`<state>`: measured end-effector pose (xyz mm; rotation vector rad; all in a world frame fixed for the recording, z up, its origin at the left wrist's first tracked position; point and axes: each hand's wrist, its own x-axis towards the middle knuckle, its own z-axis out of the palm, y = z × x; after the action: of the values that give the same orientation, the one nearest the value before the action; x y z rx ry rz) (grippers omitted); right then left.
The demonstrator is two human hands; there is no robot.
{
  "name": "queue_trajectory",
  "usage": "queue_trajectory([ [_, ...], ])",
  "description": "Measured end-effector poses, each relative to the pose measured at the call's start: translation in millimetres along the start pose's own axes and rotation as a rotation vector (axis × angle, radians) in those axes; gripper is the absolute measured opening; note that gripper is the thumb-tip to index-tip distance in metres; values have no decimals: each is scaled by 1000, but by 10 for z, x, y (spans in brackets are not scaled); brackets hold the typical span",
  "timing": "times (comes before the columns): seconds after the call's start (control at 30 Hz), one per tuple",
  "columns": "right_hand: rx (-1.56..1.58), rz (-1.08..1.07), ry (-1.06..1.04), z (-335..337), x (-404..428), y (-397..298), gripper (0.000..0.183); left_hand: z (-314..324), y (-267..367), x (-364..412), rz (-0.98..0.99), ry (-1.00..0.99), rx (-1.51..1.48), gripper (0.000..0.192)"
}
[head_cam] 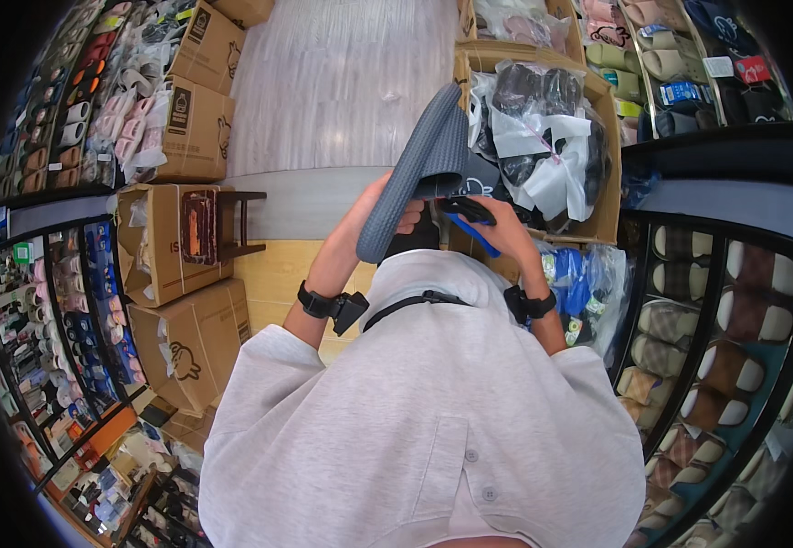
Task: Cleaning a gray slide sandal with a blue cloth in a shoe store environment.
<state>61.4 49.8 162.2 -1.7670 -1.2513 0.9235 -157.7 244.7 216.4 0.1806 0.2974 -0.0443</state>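
Observation:
My left hand (372, 198) grips a slate-grey slipper (396, 181) with a textured sole. Its sole side faces left and its opening faces me, and it partly covers my fingers. Close to that opening, my right hand (503, 222) is closed around a black-and-blue hand tool (468, 214); its exact kind is hard to make out. Just beyond my right hand shows a dark slipper upper (477, 179) with a white line drawing. I cannot tell whether it is held or lies in the carton.
An open carton (605, 157) of bagged dark slippers stands ahead right, with bagged blue goods (571, 281) nearer me. Left are stacked cartons (194, 130) and a wooden stool (201, 226). Slipper racks (684, 308) line both sides. Grey plank floor (342, 82) stretches ahead.

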Motion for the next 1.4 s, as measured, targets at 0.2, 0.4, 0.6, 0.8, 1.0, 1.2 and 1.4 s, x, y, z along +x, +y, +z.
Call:
queue_trajectory([
  [0.2, -82, -49, 242, -156, 8, -229, 38, -6, -14, -34, 51, -28, -23, 32],
  [0.4, -44, -122, 230, -360, 9, -231, 38, 54, 14, -32, 47, 40, 61, 40],
  [0.6, 29, -94, 185, -384, 23, -238, 41, 220, -19, -72, 69, 57, 134, 51],
  [0.8, -91, -159, 215, -279, 7, -228, 44, 609, -34, -183, 79, 114, 313, 41],
  [1.0, 1, -138, 338, -233, 31, -134, 43, 883, -97, -357, 96, 104, 363, 36],
  [1.2, 45, -181, 359, -257, -1, -123, 41, 1032, -135, -470, 146, 281, 420, 31],
  [1.4, -60, -108, 222, -231, -40, -113, 42, 735, -43, -417, 128, 166, 355, 33],
])
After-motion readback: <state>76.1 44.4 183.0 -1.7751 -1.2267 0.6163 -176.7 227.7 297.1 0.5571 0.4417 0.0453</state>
